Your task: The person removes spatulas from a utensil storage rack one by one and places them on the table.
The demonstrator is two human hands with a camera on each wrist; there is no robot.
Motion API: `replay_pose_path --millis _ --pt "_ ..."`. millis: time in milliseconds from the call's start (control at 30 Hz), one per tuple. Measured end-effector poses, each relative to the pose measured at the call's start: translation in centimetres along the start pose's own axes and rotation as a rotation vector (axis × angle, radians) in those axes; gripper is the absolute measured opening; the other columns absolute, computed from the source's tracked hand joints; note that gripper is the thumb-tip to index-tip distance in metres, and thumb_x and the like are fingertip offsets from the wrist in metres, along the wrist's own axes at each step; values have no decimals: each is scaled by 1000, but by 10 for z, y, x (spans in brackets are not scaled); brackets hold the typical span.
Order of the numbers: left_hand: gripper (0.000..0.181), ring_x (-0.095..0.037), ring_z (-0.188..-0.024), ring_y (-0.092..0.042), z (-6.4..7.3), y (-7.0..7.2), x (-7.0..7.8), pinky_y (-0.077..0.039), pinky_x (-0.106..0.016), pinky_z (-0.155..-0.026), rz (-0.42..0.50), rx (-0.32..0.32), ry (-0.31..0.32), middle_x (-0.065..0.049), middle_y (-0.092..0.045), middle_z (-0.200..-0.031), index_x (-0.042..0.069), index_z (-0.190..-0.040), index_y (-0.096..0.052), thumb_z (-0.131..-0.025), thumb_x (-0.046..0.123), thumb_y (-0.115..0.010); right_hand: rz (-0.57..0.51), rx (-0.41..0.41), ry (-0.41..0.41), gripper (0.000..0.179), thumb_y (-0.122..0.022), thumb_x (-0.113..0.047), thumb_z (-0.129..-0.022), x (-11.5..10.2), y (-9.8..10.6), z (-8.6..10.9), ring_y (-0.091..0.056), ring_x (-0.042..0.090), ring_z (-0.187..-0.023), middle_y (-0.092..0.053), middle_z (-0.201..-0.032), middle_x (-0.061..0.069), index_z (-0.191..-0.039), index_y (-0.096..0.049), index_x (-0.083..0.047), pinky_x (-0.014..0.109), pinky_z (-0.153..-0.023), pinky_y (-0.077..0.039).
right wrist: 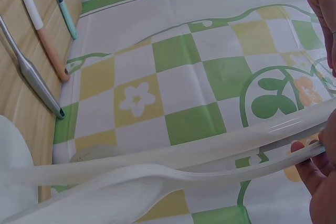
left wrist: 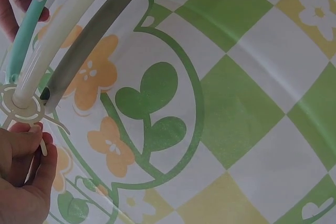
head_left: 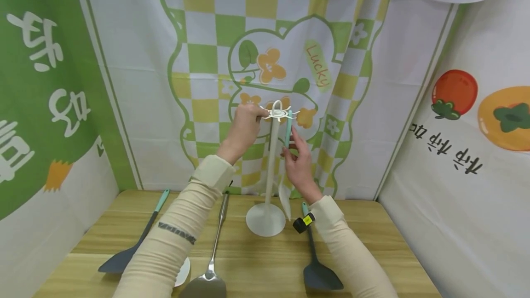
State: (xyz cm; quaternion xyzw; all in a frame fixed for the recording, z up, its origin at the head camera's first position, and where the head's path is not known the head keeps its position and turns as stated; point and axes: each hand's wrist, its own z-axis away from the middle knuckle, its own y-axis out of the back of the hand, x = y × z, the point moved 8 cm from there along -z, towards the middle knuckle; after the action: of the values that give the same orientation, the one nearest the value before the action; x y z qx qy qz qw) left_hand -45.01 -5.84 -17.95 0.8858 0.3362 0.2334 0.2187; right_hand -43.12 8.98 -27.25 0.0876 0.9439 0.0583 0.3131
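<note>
A white utensil stand (head_left: pixel 271 164) rises from a round base, with a ring of hooks at its top. My left hand (head_left: pixel 246 125) pinches one of the hooks; the left wrist view shows thumb and fingertips at the hook ring (left wrist: pixel 21 111). My right hand (head_left: pixel 299 157) holds a white spatula (right wrist: pixel 131 187) by its teal handle (head_left: pixel 288 128), head downward beside the pole. The handle's top end is up among the hooks on the right side. Close along the pole, a grey-handled utensil (left wrist: pixel 89 45) hangs from the ring, mostly hidden behind the pole in the head view.
On the wooden table (head_left: pixel 244 266) lie a dark turner (head_left: pixel 124 259) with teal handle at left, a metal turner (head_left: pixel 209 282), a white utensil (head_left: pixel 182 272) partly under the left sleeve, and another dark turner (head_left: pixel 320 275) at right. A patterned curtain (head_left: pixel 203 54) hangs behind.
</note>
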Motion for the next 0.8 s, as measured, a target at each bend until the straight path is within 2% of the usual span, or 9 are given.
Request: replay_pose_path --millis 267,500,733,800 --pt "22 -32 -87 -73 -1 1 2 -62 -37 -82 5 24 -38 -17 -78 -96 -1 -95 -81 -90 -15 -65 -5 10 30 59 -50 21 -94 -2 1 -3 -60 59 -97 -49 -119 42 -151 -37 11 66 -75 -58" --pt "22 -33 -85 -73 0 1 2 -61 -39 -81 15 25 -33 -17 -78 -92 -2 -93 -81 -88 -17 -65 20 15 13 61 -52 20 -95 -3 4 -4 -61 56 -99 -51 -120 39 -152 -36 8 60 -76 -60" --pt "21 -33 -82 -72 0 2 3 -61 -39 -80 13 32 -44 -17 -77 -90 -1 -92 -81 -88 -16 -66 -6 14 -21 59 -53 13 -99 1 11 -5 -60 55 -101 -49 -122 41 -154 -34 6 62 -78 -59" --pt "21 -33 -82 -72 0 2 3 -61 -39 -80 5 35 -53 -17 -77 -90 -1 -92 -81 -88 -16 -66 1 18 -14 58 -53 12 -99 1 12 -6 -61 54 -99 -49 -121 41 -154 -34 7 58 -77 -61"
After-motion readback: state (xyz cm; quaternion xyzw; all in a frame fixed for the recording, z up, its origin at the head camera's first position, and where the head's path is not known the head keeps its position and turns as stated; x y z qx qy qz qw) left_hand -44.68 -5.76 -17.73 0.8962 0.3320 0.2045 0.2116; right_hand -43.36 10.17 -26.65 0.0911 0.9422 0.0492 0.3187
